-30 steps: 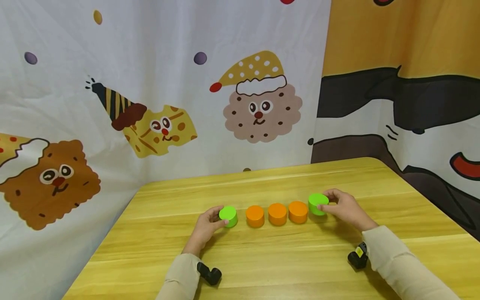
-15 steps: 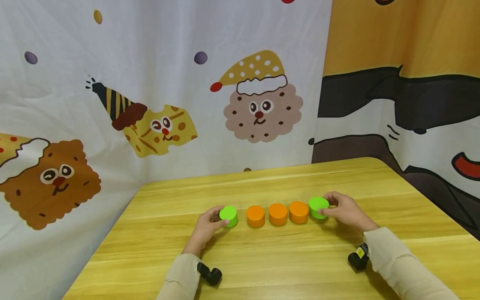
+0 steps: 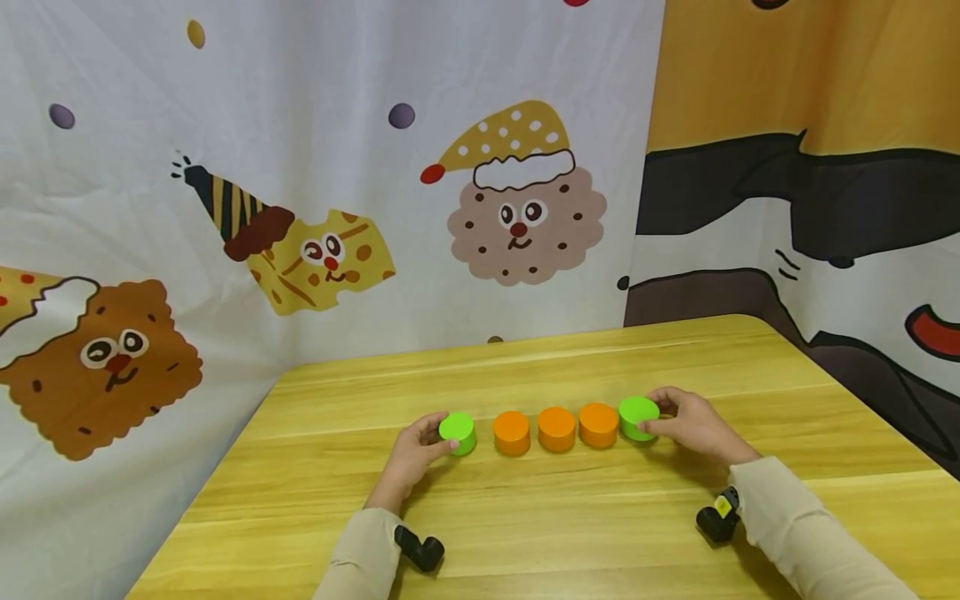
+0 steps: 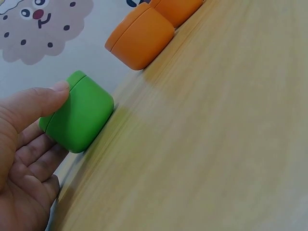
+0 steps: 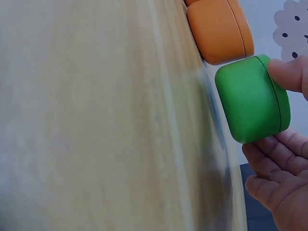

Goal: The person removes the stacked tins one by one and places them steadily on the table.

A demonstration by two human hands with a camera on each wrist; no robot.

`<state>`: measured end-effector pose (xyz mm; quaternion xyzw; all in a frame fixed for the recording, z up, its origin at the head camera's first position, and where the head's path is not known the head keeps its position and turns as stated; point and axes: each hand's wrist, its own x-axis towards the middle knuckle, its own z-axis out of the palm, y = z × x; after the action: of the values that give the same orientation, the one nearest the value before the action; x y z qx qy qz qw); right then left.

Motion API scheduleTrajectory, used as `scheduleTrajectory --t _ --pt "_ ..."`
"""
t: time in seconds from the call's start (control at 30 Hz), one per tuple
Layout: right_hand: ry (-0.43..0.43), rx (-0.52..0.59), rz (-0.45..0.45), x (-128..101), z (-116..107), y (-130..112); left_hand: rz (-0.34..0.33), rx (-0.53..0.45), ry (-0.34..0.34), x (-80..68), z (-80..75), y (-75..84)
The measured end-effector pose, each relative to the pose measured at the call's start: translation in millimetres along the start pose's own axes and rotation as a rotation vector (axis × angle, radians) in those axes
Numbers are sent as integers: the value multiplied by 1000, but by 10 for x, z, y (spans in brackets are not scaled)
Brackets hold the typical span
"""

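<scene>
Five fingers aside, a row of small round lidded containers crosses the table in the head view. My left hand grips the green container at the row's left end, thumb on the near side, fingers behind. In the left wrist view that green container sits on the wood. My right hand pinches another green container at the right end; in the right wrist view this green container is close beside an orange one. Whether it touches the table, I cannot tell.
Three orange containers stand between the green ones: the left, middle and right. A wider gap lies at the left. The wooden table ends at a printed curtain behind.
My right hand has lowered the right green container towards the table, beside the right orange one. My left hand and the orange containers stay in place.
</scene>
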<state>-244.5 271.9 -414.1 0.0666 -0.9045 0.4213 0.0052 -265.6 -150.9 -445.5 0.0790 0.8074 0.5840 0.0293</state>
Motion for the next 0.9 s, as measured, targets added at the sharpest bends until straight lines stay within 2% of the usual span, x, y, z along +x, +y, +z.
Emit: scheduleTrajectory --t 0.9 --pt "-60 133 40 0 1 102 -9 -6 5 -3 9 8"
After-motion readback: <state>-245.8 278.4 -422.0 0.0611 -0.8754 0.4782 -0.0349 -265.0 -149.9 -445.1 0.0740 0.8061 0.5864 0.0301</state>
